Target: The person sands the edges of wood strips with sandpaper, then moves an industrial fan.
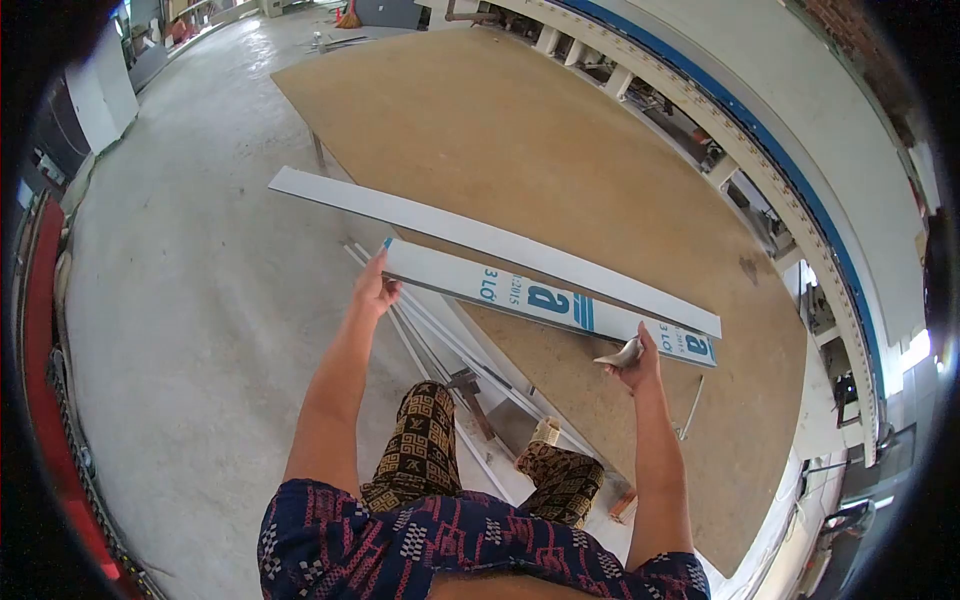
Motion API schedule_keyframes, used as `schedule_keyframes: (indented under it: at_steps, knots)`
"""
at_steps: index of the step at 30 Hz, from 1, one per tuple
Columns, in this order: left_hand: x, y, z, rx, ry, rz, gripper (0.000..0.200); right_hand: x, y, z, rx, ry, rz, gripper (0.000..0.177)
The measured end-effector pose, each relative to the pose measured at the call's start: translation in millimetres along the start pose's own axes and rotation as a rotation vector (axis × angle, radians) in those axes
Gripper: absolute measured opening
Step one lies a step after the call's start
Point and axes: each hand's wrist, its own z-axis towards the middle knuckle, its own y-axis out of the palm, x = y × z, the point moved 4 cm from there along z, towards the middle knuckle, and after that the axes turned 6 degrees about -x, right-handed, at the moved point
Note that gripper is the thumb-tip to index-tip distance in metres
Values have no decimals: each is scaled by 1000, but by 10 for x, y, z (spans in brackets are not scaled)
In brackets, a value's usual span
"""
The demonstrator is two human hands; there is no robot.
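Note:
A long white panel [440, 273] with blue printed lettering lies between my hands, over the near edge of the brown board table [600, 200]. My left hand [375, 285] grips its left end, fingers wrapped round the edge. Near the panel's right end, my right hand [637, 368] is closed, its thumb at the panel's near edge. A small whitish, crumpled-looking piece [620, 354] is in that hand too. A second, plain white strip [480, 238] rests just beyond the held panel, its left end sticking out past the table edge.
Thin white strips [430, 318] and a hammer-like tool [473, 400] lie below the table's near edge, by my legs. A thin metal rod [691, 408] is on the table at right. A large machine with a blue rail [740, 115] stands along the far side.

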Motion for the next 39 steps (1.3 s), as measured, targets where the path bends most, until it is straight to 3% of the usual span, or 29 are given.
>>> schedule_keyframes:
  at_steps: [3,6,12,15,16,21,23,26,28,31,33,37,39]
  knots:
    - [43,59,68,89,-34,26,29,-38,6,-33,74,39,-89,51]
    - [98,165,102,156,64,7,24,-27,-1,25,87,42,-84,64]
    - [-4,155,180,95,117,-131,19,7,50,55,49,-22,-140,44]
    - [103,288,55,24,120,-34,28,-30,143,-61,69,-31,-141,45]
    - [106,338,-3,46,113,50,37,-23,156,-58,-2,-33,-162,47]
    - [234,610,-471,114,85,466,79,120,286,-241,196,-185,-287,61]
    - [151,478,-410,145,95,516,82,206,203,-179,243,-233,-226,65]
    - [44,328,-470,208,98,551,87,180,333,-471,486,-353,-334,66]
    - [61,281,-534,241,56,558,89,152,340,-472,471,-382,-369,69]
    - [-78,34,-629,256,38,508,89,329,342,-377,339,-427,-544,63]
    - [-155,-27,-747,277,41,476,89,399,492,-490,228,-622,-681,53]
    - [-287,-282,-865,379,-35,474,88,598,624,-573,134,-1023,-1350,45]
    - [-363,-420,-953,430,-77,469,88,658,646,-677,127,-1032,-1576,45]
